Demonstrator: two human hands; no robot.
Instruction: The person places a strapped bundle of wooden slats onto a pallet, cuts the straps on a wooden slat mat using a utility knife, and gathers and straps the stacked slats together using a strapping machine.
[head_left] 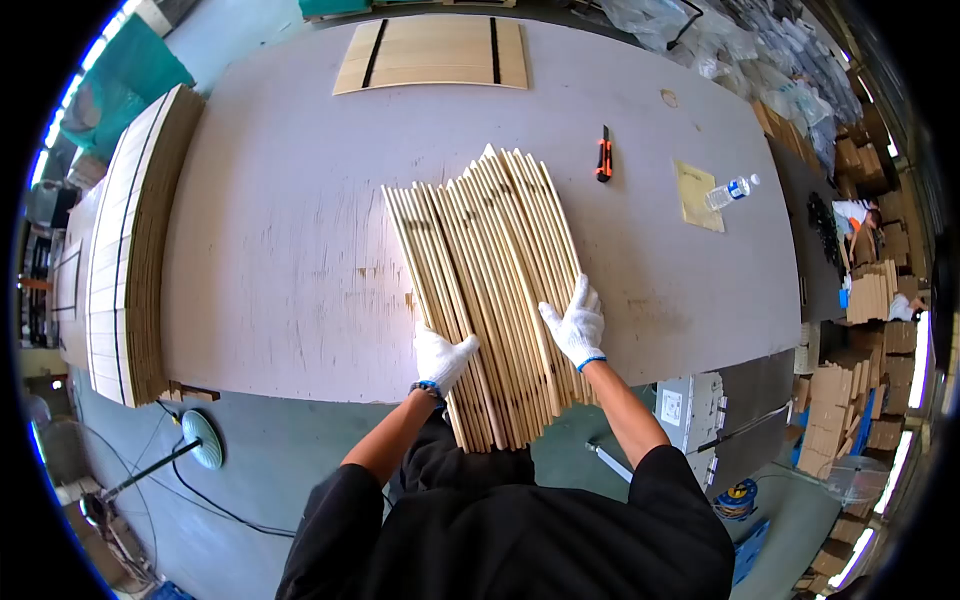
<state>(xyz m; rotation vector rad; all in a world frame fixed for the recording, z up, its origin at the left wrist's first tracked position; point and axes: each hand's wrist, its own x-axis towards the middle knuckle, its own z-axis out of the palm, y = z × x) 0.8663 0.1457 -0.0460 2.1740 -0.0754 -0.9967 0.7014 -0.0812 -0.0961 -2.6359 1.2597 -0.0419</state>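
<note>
A bundle of thin wooden boards (492,290) sits on the near half of the table, fanned unevenly, edges facing up and its near end reaching past the table edge towards my body. My left hand (443,358), in a white knit glove, grips the bundle's left side with the thumb over the edges. On the opposite side, my right hand (577,323), gloved the same way, clasps the bundle with its thumb on top. A flat wooden panel (430,55) with two black strips lies at the far edge of the table.
On the grey table (270,220) lie an orange-and-black box cutter (604,158), a yellow paper (692,197) and a water bottle (730,192). Stacked panels (135,245) line the left end. A fan (202,440) stands lower left. Another person (856,222) is far right.
</note>
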